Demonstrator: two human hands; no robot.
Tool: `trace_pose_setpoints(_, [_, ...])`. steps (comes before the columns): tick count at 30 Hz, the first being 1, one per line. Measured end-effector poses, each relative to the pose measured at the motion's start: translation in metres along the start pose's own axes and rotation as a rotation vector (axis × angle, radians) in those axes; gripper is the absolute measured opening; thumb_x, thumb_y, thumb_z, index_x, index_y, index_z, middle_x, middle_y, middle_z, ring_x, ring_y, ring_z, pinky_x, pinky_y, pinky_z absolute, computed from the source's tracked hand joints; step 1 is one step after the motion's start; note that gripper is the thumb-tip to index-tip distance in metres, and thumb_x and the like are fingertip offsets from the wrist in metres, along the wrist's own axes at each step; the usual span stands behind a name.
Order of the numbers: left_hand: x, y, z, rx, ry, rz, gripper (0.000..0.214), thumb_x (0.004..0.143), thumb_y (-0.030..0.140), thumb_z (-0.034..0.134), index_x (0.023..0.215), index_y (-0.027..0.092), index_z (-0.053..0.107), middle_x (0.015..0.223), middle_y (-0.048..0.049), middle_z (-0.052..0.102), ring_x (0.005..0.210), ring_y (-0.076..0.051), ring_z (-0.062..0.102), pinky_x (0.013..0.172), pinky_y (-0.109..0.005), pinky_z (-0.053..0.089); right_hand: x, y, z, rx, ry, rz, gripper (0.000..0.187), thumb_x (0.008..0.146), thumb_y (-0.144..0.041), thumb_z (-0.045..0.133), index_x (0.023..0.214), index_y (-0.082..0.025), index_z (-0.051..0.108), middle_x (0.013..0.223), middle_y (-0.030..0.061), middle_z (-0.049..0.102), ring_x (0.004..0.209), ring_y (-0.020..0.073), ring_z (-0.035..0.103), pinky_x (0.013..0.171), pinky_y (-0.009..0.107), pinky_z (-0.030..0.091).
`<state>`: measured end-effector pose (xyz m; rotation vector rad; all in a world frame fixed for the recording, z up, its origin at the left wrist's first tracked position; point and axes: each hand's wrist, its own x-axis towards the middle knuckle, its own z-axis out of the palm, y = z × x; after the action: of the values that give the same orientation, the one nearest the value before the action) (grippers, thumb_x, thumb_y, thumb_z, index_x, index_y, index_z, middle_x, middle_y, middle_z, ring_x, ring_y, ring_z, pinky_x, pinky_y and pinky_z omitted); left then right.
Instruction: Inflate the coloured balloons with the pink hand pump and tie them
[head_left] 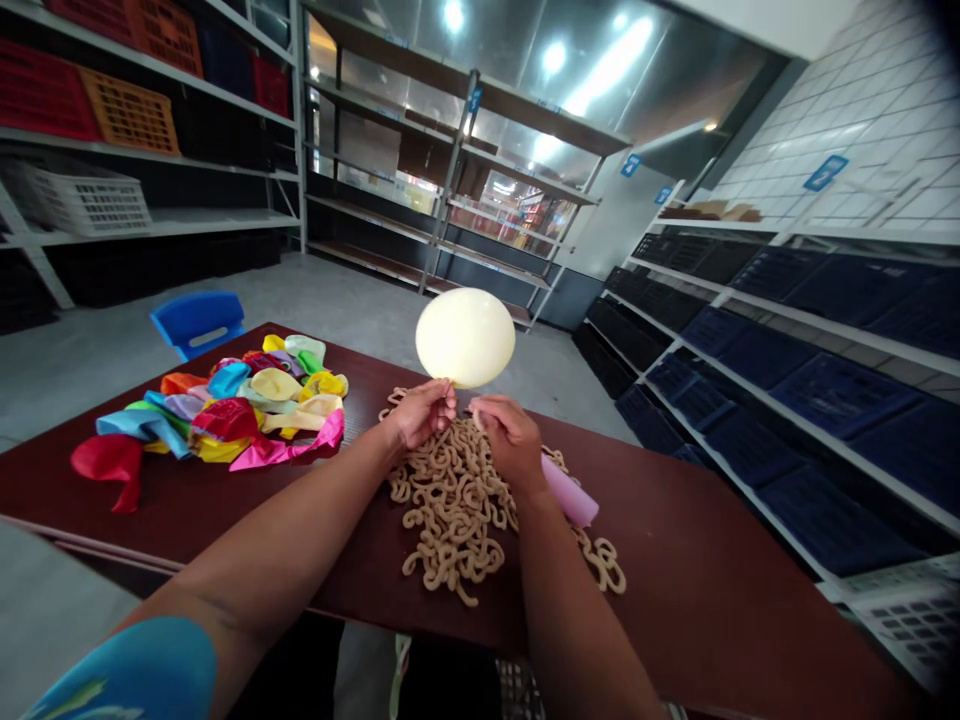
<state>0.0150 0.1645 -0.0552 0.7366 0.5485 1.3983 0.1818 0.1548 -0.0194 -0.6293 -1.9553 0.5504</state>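
Observation:
My left hand [421, 412] pinches the neck of an inflated pale yellow balloon [465, 337] that stands just above both hands. Close beside it, my right hand [506, 432] is closed near the same neck, and what it grips is hidden. Under both hands lies a heap of tan curled clips [457, 510] on the dark brown table [675, 590]. A pink tube-like thing [570, 492] lies by my right wrist. Left of my hands sits a pile of flat, uninflated balloons [225, 412] in many colours.
A blue chair [199, 320] stands behind the table's far left corner. Metal shelves with red, orange and white crates [90, 110] line the left wall. Racks of dark blue bins [810, 370] run along the right. Grey floor lies beyond the table.

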Motion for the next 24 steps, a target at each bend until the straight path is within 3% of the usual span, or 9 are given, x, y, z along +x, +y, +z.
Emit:
trace_pose_setpoints(5, [0.001, -0.015, 0.005, 0.171, -0.021, -0.038, 0.025, 0.075, 0.039, 0.059, 0.073, 0.015, 0.051, 0.046, 0.0023, 0.049, 0.034, -0.007, 0.043, 0.031, -0.016, 0.028, -0.002, 0.013, 0.005, -0.367, -0.105, -0.081, 0.028, 0.086, -0.024, 0.041, 0.1, -0.027, 0.065, 0.096, 0.0051, 0.055, 0.091, 0.0155, 0.052, 0.082, 0.029, 0.043])
trace_pose_setpoints(10, [0.0, -0.024, 0.006, 0.409, 0.015, -0.004, 0.027, 0.076, 0.043, 0.055, 0.075, 0.017, 0.053, 0.042, 0.0026, 0.049, 0.03, -0.008, 0.041, 0.03, -0.018, 0.028, -0.003, 0.017, 0.004, -0.55, -0.142, -0.119, 0.028, 0.088, -0.024, 0.038, 0.092, -0.025, 0.066, 0.088, 0.0043, 0.055, 0.086, 0.0155, 0.049, 0.08, 0.029, 0.04])
trace_pose_setpoints(15, [-0.006, -0.02, 0.016, 0.685, -0.016, 0.006, 0.028, 0.081, 0.042, 0.046, 0.074, 0.017, 0.055, 0.051, -0.0029, 0.058, 0.038, -0.012, 0.049, 0.036, -0.02, 0.032, -0.003, 0.018, 0.007, -0.629, -0.116, -0.099, 0.018, 0.084, -0.021, 0.043, 0.077, -0.02, 0.06, 0.078, 0.004, 0.056, 0.082, 0.0163, 0.048, 0.077, 0.028, 0.038])
trace_pose_setpoints(20, [-0.008, -0.009, 0.019, 1.056, -0.043, 0.18, 0.033, 0.082, 0.04, 0.042, 0.068, 0.015, 0.057, 0.061, -0.0004, 0.057, 0.056, -0.012, 0.051, 0.053, -0.022, 0.038, -0.004, 0.018, 0.006, -0.593, -0.06, -0.002, 0.008, 0.081, -0.026, 0.048, 0.081, -0.02, 0.054, 0.078, 0.0023, 0.058, 0.077, 0.0155, 0.052, 0.072, 0.026, 0.038])
trace_pose_setpoints(24, [-0.007, -0.003, 0.015, 1.183, -0.097, 0.228, 0.035, 0.083, 0.04, 0.039, 0.067, 0.014, 0.057, 0.067, -0.0008, 0.057, 0.065, -0.013, 0.051, 0.063, -0.024, 0.039, -0.005, 0.018, 0.002, -0.53, -0.055, 0.119, 0.02, 0.077, -0.037, 0.054, 0.09, -0.022, 0.055, 0.078, -0.0008, 0.063, 0.071, 0.0144, 0.056, 0.066, 0.025, 0.038])
